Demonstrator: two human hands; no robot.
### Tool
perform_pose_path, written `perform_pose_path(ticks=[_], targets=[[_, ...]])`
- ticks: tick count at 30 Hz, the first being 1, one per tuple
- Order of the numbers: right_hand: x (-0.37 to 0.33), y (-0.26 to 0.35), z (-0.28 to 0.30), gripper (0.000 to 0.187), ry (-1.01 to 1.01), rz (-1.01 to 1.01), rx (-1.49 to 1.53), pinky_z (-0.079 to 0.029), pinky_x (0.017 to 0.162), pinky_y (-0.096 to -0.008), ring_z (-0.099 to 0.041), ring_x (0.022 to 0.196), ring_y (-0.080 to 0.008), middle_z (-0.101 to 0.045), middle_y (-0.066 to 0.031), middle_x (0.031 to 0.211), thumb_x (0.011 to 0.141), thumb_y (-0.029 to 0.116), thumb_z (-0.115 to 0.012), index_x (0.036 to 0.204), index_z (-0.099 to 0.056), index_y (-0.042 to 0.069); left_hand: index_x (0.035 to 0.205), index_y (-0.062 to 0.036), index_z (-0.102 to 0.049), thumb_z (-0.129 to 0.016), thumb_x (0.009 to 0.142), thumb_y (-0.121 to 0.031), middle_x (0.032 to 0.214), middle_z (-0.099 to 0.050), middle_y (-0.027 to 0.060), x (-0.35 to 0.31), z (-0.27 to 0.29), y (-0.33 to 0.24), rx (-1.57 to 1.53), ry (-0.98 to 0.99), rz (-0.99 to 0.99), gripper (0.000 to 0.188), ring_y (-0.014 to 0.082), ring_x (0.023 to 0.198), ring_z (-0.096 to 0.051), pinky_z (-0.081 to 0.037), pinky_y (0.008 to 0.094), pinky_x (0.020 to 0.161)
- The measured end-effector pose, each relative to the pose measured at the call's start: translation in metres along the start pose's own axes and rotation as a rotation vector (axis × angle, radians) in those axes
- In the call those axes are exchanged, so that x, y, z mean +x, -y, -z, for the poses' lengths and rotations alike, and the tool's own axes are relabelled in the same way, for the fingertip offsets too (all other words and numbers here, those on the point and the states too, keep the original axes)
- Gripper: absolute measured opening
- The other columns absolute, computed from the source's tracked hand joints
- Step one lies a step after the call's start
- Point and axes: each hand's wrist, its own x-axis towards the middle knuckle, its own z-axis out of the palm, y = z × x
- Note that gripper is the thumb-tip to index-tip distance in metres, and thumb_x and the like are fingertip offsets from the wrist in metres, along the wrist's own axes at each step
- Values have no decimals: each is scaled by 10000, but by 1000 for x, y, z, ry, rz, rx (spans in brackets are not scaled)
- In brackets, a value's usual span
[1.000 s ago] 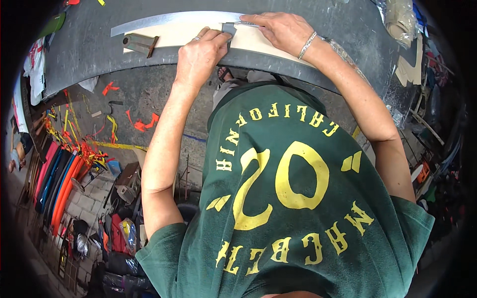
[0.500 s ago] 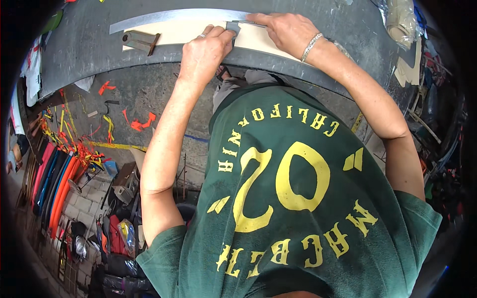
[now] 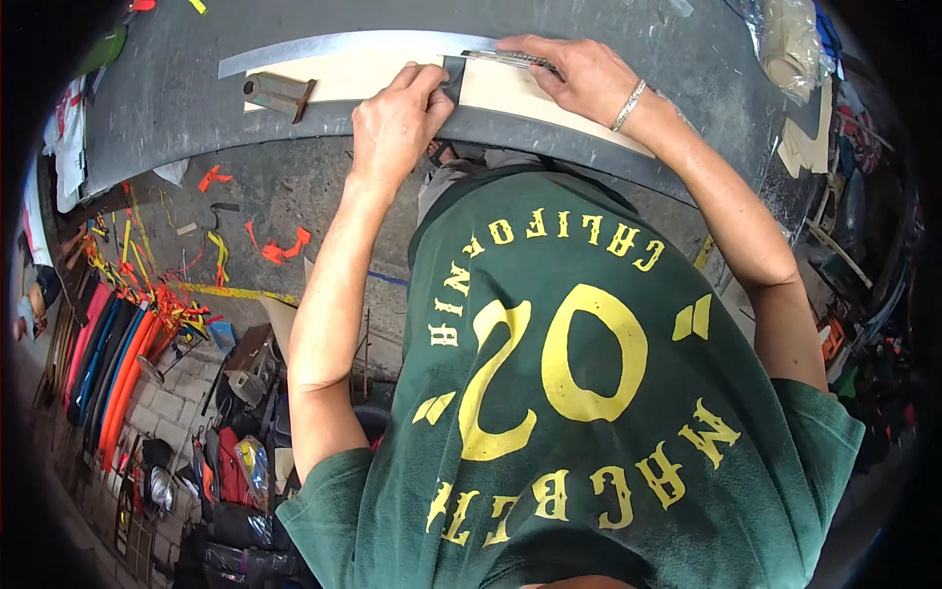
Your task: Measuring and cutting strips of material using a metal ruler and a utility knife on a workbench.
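My right hand (image 3: pixel 589 79) grips a slim utility knife (image 3: pixel 505 59), its tip pointing left along a long metal ruler (image 3: pixel 343 42). The ruler lies at the far side of cream-coloured sheets (image 3: pixel 343 67). My left hand (image 3: pixel 394 123) is closed at the near edge of the sheets, with thumb and fingers at a dark grey strip (image 3: pixel 452 79) between the left and right cream parts. How firmly it holds the strip is partly hidden. A worn metal bracket-like piece (image 3: pixel 280 95) rests on the left part.
A dark worktable (image 3: pixel 177 108) curves across the far side. Clear plastic wrap (image 3: pixel 790 49) and cream offcuts (image 3: pixel 807 142) lie at its right end. Orange scraps (image 3: pixel 278 245) litter the floor, with rolled coloured material (image 3: pixel 123 363) and bags (image 3: pixel 235 461) at the left.
The knife has come into plain view in my right hand, which has shifted slightly right and down. My left hand has drawn a little toward me and left off the grey strip's top.
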Motion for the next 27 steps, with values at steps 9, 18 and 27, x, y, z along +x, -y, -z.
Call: perform_pose_path(ticks=[9,18,27], targets=[[7,1,-5,471,7,-8,97,-576,825,-472,-712,857,-362,-744,-134,1084,999,174,-600,1453,-555,293,1055,-172,-706,-689,854,-166,1071,-731,43,-3,3,4,-24,-39,24,202,312,845,-725,-599,418,715],[-7,9,-14,499,-86,1,212,-563,901,-470,-685,1043,-396,-661,-162,1294,1006,151,-584,1489,-468,196,1091,-167,-748,-725,905,-236,984,-701,57,23,22,2,-52,36,177,200,322,863,-709,-573,423,765],[-54,43,-46,588,-284,-364,636,-464,1066,-408,-589,1281,-365,-575,-212,1402,971,78,-572,1531,-390,86,1206,-100,-726,-749,909,-188,1118,-694,99,40,-1,0,-142,333,-169,311,325,986,-703,-570,408,859]])
